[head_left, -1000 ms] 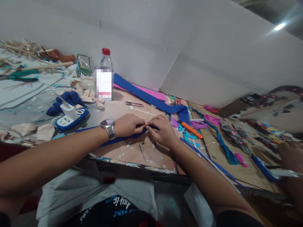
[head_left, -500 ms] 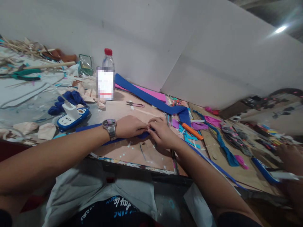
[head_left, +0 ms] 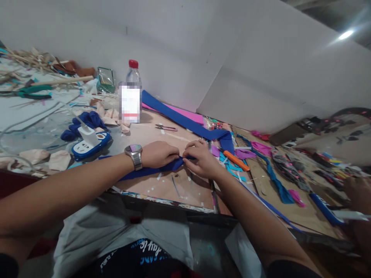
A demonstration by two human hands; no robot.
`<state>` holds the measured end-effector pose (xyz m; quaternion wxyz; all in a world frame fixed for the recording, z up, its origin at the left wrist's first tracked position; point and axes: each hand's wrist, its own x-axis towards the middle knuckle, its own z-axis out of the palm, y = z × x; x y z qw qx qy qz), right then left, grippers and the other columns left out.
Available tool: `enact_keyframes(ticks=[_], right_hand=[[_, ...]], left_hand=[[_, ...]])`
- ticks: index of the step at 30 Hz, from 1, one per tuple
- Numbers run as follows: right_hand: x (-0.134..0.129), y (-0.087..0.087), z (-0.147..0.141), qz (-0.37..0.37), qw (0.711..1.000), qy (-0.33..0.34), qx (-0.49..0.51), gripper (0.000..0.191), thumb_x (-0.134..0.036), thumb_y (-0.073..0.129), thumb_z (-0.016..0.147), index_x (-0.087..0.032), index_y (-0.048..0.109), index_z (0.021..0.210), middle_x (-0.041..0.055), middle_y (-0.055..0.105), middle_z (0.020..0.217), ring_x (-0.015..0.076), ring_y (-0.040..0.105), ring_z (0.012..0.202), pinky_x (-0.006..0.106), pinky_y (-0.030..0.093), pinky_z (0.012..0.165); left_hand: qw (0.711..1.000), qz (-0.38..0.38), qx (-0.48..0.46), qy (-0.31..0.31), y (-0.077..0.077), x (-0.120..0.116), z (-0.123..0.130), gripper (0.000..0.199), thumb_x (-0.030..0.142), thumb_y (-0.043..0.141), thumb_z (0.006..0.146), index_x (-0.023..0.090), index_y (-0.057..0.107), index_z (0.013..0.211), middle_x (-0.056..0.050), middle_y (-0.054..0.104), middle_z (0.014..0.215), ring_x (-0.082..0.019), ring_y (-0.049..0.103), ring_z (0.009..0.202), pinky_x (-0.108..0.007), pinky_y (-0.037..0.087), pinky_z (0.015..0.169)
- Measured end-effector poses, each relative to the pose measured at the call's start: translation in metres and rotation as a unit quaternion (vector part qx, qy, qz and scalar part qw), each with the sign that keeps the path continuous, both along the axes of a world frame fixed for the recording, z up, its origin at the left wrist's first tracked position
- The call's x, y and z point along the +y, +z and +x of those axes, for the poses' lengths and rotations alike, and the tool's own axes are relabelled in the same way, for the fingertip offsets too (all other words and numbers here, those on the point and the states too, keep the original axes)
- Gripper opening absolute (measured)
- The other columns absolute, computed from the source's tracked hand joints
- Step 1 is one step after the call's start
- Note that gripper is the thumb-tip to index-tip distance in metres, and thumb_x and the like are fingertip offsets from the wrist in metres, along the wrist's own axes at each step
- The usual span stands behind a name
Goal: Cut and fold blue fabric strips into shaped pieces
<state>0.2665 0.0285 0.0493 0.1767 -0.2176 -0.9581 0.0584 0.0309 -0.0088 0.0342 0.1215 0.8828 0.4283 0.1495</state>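
A blue fabric strip [head_left: 150, 172] lies along the front of the worktable, partly under my left forearm. My left hand [head_left: 160, 155], with a metal watch at the wrist, pinches the strip near its narrowed, folded part. Just to the right, my right hand [head_left: 200, 159] is closed on the same strip, thumb and fingertips together. A small gap with blue fabric shows between the two hands. The strip's part inside my right hand is mostly hidden. Beyond my hands lie small thread snips [head_left: 166, 127] and a second blue strip [head_left: 176, 117], folded at its right end.
A red-capped bottle [head_left: 133, 73] stands behind a blurred-out upright panel. On the left are a blue-and-white power strip [head_left: 92, 146], peach fabric pieces [head_left: 60, 160] and green-handled pliers [head_left: 34, 92]. An orange cutter [head_left: 236, 160] lies among scraps. Another person's hand [head_left: 358, 191] blurs at far right.
My hands have drawn slightly apart, exposing more of the blue strip between and below them. The right hand has shifted a little to the right.
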Motion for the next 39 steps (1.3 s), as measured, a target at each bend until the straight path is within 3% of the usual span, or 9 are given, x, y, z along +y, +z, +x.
enact_keyframes(ticks=[7,13,24,33,39], right_hand=[[0.0,-0.003,-0.001,-0.03,0.999,0.016,0.006,0.013,-0.033,0.067,0.097,-0.021,0.073,0.097,0.0058,0.076,0.091,0.0247,0.065,0.096,0.046,0.032,0.096],[0.002,-0.009,-0.002,-0.03,0.999,0.01,0.041,0.011,-0.029,0.068,0.098,-0.021,0.073,0.092,0.0032,0.078,0.086,0.0203,0.068,0.084,0.044,0.032,0.094],[0.0,-0.012,-0.005,-0.031,0.994,-0.001,0.106,0.006,-0.027,0.072,0.093,-0.022,0.073,0.089,0.0013,0.079,0.08,0.0193,0.07,0.078,0.043,0.037,0.09],[0.0,-0.01,-0.003,0.009,0.995,-0.007,0.098,0.006,-0.025,0.07,0.093,-0.025,0.076,0.092,0.0009,0.08,0.082,0.0203,0.07,0.082,0.046,0.035,0.094],[-0.001,-0.008,-0.003,0.026,0.998,-0.007,0.061,0.014,-0.032,0.066,0.098,-0.028,0.079,0.095,0.0028,0.08,0.086,0.0217,0.068,0.087,0.048,0.032,0.099]], left_hand=[[0.999,-0.014,-0.027,-0.02,-0.005,0.003,-0.003,0.031,0.033,0.048,0.103,0.019,0.076,0.104,-0.007,0.078,0.09,-0.021,0.067,0.079,-0.03,0.035,0.068],[0.996,-0.045,-0.069,-0.039,-0.003,0.001,-0.002,0.032,0.035,0.048,0.103,0.018,0.074,0.097,-0.007,0.076,0.087,-0.019,0.063,0.075,-0.029,0.035,0.067],[0.98,-0.134,-0.142,-0.042,-0.002,0.003,-0.004,0.039,0.042,0.048,0.1,0.016,0.062,0.074,0.0,0.057,0.065,-0.013,0.047,0.061,-0.028,0.03,0.061],[0.977,-0.148,-0.148,-0.032,0.002,0.004,-0.005,0.029,0.031,0.05,0.094,0.016,0.072,0.083,-0.001,0.064,0.071,-0.014,0.052,0.065,-0.028,0.034,0.064],[0.961,-0.204,-0.182,-0.027,0.001,0.007,-0.006,0.03,0.027,0.049,0.088,0.015,0.077,0.089,0.0,0.068,0.074,-0.014,0.055,0.069,-0.026,0.04,0.067]])
